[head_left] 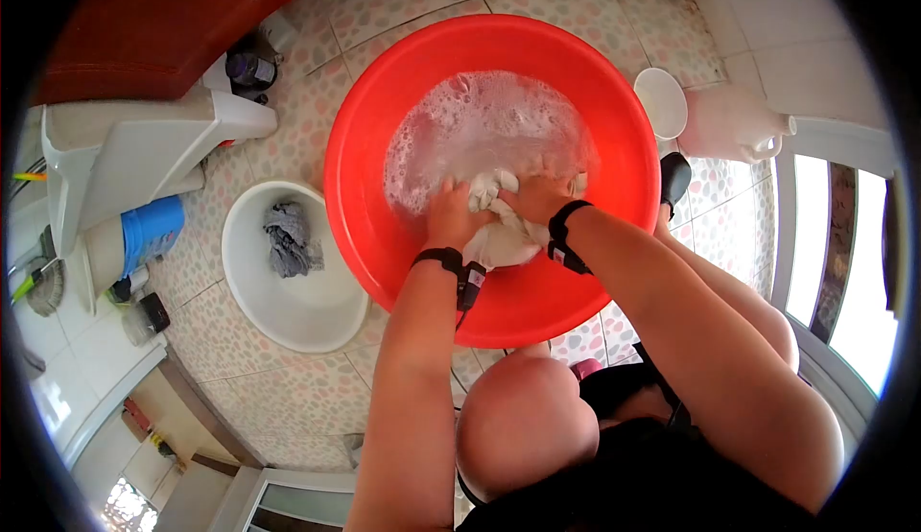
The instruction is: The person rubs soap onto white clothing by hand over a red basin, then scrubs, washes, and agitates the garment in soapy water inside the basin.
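A wet white cloth point(502, 244) lies bunched in soapy water inside a large red basin point(360, 148). My left hand point(455, 213) is at the cloth's left side, its fingers bent against the bundle and partly down in the suds. On the other side my right hand point(539, 196) grips the same cloth, with folds showing between the two hands. Foam and bubbles cover the far part of the water point(480, 115). Some fingertips are hidden by cloth and water. Each wrist wears a black strap with a small device.
Left of the basin stands a white tub point(251, 302) with a wet grey cloth point(288, 239) in it. A white bowl point(660, 102) and a pale plastic jug point(734, 124) stand at the right. A blue container point(152, 235) and brushes are at the far left. The floor is tiled.
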The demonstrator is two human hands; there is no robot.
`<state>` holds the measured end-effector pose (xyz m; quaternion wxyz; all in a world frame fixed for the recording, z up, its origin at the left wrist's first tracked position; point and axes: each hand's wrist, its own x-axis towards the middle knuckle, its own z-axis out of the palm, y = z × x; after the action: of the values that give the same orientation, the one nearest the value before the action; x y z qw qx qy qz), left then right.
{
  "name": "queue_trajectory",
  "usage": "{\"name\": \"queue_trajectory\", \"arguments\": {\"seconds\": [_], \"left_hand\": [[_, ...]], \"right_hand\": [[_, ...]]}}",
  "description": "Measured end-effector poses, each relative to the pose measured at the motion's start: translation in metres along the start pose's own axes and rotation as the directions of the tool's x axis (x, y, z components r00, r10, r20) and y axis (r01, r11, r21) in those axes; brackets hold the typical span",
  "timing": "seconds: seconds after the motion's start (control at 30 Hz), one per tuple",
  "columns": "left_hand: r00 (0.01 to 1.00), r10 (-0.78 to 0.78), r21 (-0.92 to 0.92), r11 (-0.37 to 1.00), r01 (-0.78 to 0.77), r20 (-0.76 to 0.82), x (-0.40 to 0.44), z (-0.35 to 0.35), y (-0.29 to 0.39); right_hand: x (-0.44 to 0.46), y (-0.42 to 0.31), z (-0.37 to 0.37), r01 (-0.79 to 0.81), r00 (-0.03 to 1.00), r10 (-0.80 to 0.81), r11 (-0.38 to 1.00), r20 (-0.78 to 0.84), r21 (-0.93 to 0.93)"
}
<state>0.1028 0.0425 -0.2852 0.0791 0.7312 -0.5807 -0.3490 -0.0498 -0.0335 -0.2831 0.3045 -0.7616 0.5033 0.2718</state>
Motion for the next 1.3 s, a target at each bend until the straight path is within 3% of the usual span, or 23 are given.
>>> {"name": "queue_trajectory", "arguments": {"seconds": [0.07,0.1,0.2,0.23,0.27,0.33,0.37,0.47,0.53,0.63,0.67,0.73,0.77,0.83,0.9,0.97,1.0,1.03,1.07,1.1,1.13,1.17,1.3], "left_hand": [[1.000,-0.014,-0.008,1.000,0.014,-0.011,0.011,0.012,-0.011],[1.000,-0.001,-0.102,0.995,0.000,-0.005,0.017,0.017,-0.019],[1.000,0.000,-0.253,0.968,0.005,0.018,0.028,0.006,-0.019],[0.999,-0.017,-0.318,0.948,0.032,0.047,0.032,0.001,-0.015],[1.000,-0.008,-0.323,0.946,0.016,0.027,0.034,0.000,-0.013],[0.982,-0.098,-0.470,0.883,0.009,-0.164,0.030,0.002,-0.013],[0.982,-0.097,-0.474,0.880,0.008,-0.163,0.031,0.003,-0.016],[0.994,-0.087,-0.504,0.863,0.043,-0.063,0.019,-0.011,-0.008],[0.975,0.003,-0.473,0.875,0.104,0.221,-0.001,-0.047,0.020],[0.991,0.021,-0.544,0.837,0.054,0.132,-0.033,-0.053,0.038],[0.980,0.176,-0.391,0.899,-0.197,-0.089,-0.043,-0.055,0.042],[0.974,0.196,-0.287,0.932,-0.222,-0.117,-0.065,-0.054,0.048],[0.965,0.214,-0.182,0.954,-0.240,-0.151,-0.074,-0.053,0.049],[0.972,0.206,-0.237,0.944,-0.229,-0.116,-0.084,-0.040,0.045],[0.927,0.316,-0.144,0.927,-0.347,-0.200,-0.092,-0.034,0.045],[0.938,0.308,-0.194,0.922,-0.335,-0.159,-0.094,-0.018,0.035],[0.966,0.193,-0.177,0.959,-0.223,-0.174,-0.094,-0.009,0.031],[0.979,0.075,-0.163,0.981,-0.107,-0.191,-0.094,-0.002,0.030],[0.979,0.076,-0.162,0.981,-0.108,-0.191,-0.096,0.005,0.030],[0.995,0.062,0.009,0.998,-0.061,-0.077,-0.097,0.014,0.031],[0.999,0.027,0.185,0.982,-0.032,0.033,-0.098,0.017,0.036],[0.999,0.026,0.185,0.982,-0.031,0.032,-0.097,0.019,0.041],[0.991,-0.090,0.300,0.952,0.056,0.102,-0.089,0.027,0.052]], "right_hand": [[0.025,0.003,-0.010,0.029,0.881,-0.024,1.000,0.472,-0.004],[0.030,0.001,-0.008,0.032,0.887,-0.026,0.999,0.462,-0.004],[0.037,0.000,0.005,0.068,0.960,-0.023,0.986,0.279,-0.154],[0.025,-0.001,0.004,0.034,0.999,-0.037,0.993,-0.027,-0.110],[0.016,0.000,-0.003,0.017,0.943,-0.036,0.998,-0.331,-0.060],[0.002,0.008,-0.014,0.091,0.939,-0.090,0.996,-0.333,-0.013],[-0.008,0.012,-0.019,0.165,0.936,-0.141,0.985,-0.323,0.047],[-0.036,0.023,-0.022,0.316,0.896,-0.254,0.941,-0.364,0.119],[-0.055,0.024,-0.020,0.430,0.786,-0.329,0.900,-0.524,0.079],[-0.084,0.024,-0.030,0.513,0.723,-0.351,0.850,-0.595,0.123],[-0.090,0.025,-0.028,0.510,0.723,-0.346,0.851,-0.599,0.125],[-0.103,0.027,-0.024,0.572,0.648,-0.453,0.820,-0.613,-0.002],[-0.108,0.029,-0.018,0.571,0.646,-0.453,0.821,-0.615,-0.005],[-0.119,0.030,-0.008,0.533,0.707,-0.432,0.846,-0.559,0.020],[-0.125,0.033,-0.008,0.557,0.696,-0.447,0.830,-0.562,0.029],[-0.129,0.031,-0.014,0.547,0.733,-0.441,0.835,-0.518,0.064],[-0.125,0.030,-0.015,0.547,0.732,-0.439,0.835,-0.520,0.064],[-0.117,0.027,-0.018,0.409,0.798,-0.355,0.912,-0.487,0.005],[-0.111,0.024,-0.021,0.262,0.850,-0.260,0.963,-0.459,-0.059],[-0.108,0.024,-0.023,0.262,0.850,-0.259,0.963,-0.459,-0.059],[-0.106,0.024,-0.027,0.225,0.900,-0.284,0.953,-0.331,-0.204],[-0.105,0.023,-0.028,0.204,0.938,-0.284,0.915,-0.197,-0.348],[-0.092,0.029,-0.003,0.233,0.912,-0.315,0.925,-0.261,-0.300]]}}
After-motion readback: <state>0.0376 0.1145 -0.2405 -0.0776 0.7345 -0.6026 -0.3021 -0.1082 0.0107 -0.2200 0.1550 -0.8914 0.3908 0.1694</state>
